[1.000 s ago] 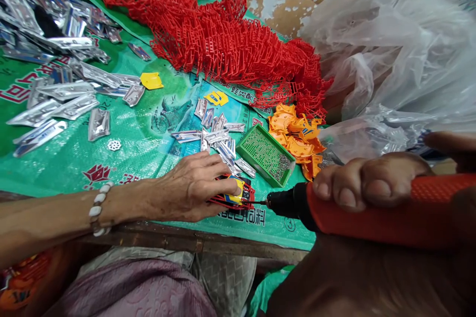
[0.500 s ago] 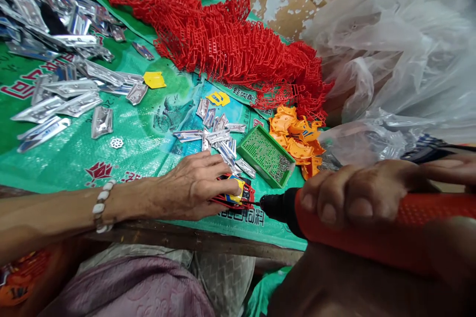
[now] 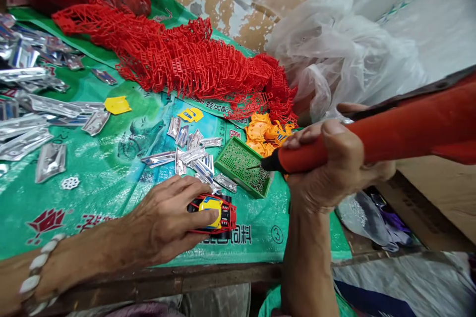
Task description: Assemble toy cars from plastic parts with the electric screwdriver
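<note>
My left hand (image 3: 173, 220) is closed round a small toy car (image 3: 213, 213) with a red frame, a yellow top panel and black wheels, holding it down on the green sheet. Part of the car is hidden under my fingers. In my right hand (image 3: 330, 163) is a red electric screwdriver (image 3: 390, 129), gripped round its body. Its thin bit points left over a green perforated tray (image 3: 243, 164) of small screws. Whether the bit touches a screw I cannot make out. Just behind the car lie several shiny silver parts (image 3: 191, 153).
A long heap of red plastic frames (image 3: 178, 54) stretches across the back. Orange parts (image 3: 264, 131) lie behind the tray. More silver pieces (image 3: 22, 124) spread at left, near a yellow panel (image 3: 118, 105) and a white wheel-shaped piece (image 3: 70, 183). Clear plastic bags (image 3: 334, 59) bunch at back right.
The screwdriver has moved from the toy car up to the screw tray, and its body has swung upward. My left hand still holds the car. The view has shifted right.
</note>
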`<state>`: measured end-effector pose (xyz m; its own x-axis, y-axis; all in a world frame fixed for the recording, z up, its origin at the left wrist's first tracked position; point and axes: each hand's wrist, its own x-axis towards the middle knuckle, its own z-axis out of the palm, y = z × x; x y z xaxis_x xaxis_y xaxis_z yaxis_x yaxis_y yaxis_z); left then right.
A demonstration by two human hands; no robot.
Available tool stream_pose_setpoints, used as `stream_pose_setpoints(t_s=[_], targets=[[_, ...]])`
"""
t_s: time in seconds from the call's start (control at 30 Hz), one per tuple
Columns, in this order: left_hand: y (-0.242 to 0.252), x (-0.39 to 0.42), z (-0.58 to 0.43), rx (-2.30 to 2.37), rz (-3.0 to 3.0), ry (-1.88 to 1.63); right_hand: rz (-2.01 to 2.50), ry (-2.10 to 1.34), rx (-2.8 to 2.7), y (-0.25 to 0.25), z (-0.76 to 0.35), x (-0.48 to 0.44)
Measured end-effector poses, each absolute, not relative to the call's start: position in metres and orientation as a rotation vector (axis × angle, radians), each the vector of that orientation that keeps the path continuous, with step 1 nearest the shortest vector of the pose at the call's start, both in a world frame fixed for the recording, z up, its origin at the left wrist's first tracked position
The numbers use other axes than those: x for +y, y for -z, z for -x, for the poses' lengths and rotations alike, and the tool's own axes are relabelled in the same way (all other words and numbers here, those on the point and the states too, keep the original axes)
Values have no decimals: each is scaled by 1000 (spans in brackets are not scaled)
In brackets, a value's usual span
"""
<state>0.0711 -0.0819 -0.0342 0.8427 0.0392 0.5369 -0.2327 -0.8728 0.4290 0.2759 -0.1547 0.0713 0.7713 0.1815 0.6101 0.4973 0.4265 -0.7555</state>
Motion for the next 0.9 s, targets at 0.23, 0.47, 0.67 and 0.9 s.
stream_pose_setpoints(t_s=[0.23,0.47,0.67,0.9], targets=[[32,-81,-73,-163,-2472,-758,1151,198,-758,-55,-278,-150],[30,-81,-74,-176,-2462,-741,1188,185,-703,-57,-278,-151],[27,-82,-72,-155,-2471,-698,1198,194,-719,-55,-277,-149],[29,-83,-74,-128,-2430,-791,1180,241,-625,-80,-269,-148]])
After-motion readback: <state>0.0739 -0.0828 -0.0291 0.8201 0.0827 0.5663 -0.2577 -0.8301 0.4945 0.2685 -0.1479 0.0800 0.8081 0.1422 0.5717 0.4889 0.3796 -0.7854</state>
